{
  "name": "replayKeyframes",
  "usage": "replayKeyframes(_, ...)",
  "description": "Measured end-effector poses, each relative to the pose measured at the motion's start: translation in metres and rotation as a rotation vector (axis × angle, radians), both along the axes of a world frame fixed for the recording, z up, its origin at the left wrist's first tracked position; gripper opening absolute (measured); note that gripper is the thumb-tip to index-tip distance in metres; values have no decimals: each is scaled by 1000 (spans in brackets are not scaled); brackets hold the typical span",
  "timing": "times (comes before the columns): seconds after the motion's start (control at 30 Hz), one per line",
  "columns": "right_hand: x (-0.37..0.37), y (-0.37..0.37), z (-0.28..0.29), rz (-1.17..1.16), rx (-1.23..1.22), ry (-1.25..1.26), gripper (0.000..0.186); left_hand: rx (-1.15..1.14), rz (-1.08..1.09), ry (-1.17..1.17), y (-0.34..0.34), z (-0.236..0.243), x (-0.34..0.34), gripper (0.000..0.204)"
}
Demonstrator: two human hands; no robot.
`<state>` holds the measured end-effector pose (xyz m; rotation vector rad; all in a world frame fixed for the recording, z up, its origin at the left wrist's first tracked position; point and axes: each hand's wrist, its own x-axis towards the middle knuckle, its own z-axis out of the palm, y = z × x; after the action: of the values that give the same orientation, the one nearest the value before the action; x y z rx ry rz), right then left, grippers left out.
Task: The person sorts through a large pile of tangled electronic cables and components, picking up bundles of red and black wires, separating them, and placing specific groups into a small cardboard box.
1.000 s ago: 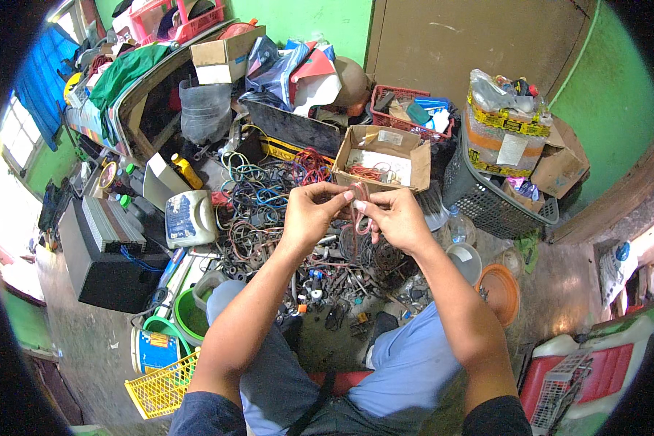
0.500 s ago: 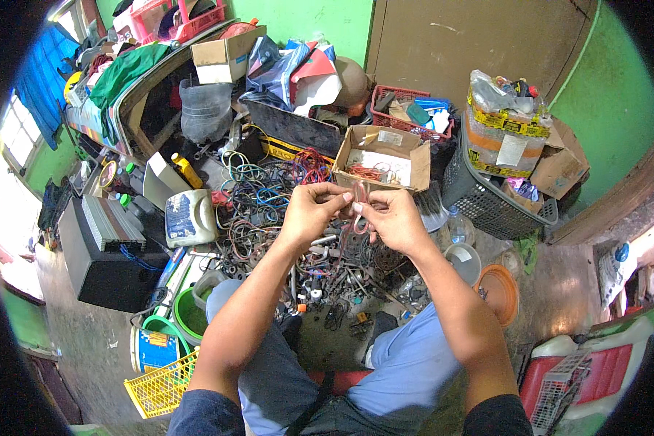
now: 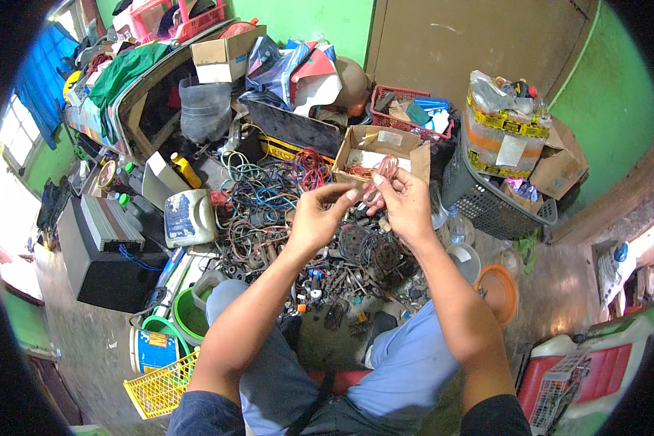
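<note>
A small looped bundle of reddish, see-through-looking wire [image 3: 387,168] is pinched between the thumb and fingers of my right hand [image 3: 408,209]. Thumb and forefinger of my left hand [image 3: 323,218] come together at the bundle's left side, apparently on a strand of the same wire. Both hands are raised above a heap of tangled cables and small parts [image 3: 327,254] on the floor. Just beyond my right hand stands an open cardboard box [image 3: 419,163] with orange-red wire inside.
A white jug [image 3: 190,218] and a black box-shaped cabinet [image 3: 98,258] stand left. On the right are a grey plastic basket [image 3: 487,196] and an orange basin [image 3: 500,291]. A yellow crate [image 3: 160,385] lies near my left elbow. Green and blue cables [image 3: 243,174] spread across the heap.
The wire bundle and my right hand have moved up and slightly right, nearer the cardboard box. My left hand has lowered slightly, with its fingers less tightly gathered around the bundle.
</note>
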<state>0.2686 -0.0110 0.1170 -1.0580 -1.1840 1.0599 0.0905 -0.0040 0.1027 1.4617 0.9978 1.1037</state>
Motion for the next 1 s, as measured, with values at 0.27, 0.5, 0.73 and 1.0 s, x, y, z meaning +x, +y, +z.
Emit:
replayKeyframes(0.27, -7, -1, -3, -29, 90, 18, 16, -36, -13, -13, -10, 13, 8, 30)
replayKeyframes(0.5, -10, 0, -11, -26, 68, 53, 17, 51, 46, 51, -12, 8, 14, 26)
replayKeyframes(0.73, -13, -1, -9, -66, 4, 154, 17, 57, -23, 51, -8, 1, 13, 28)
replayKeyframes(1.0, -4, -3, -5, -1, -18, 102, 16, 49, -129, 84, -7, 1, 7, 27)
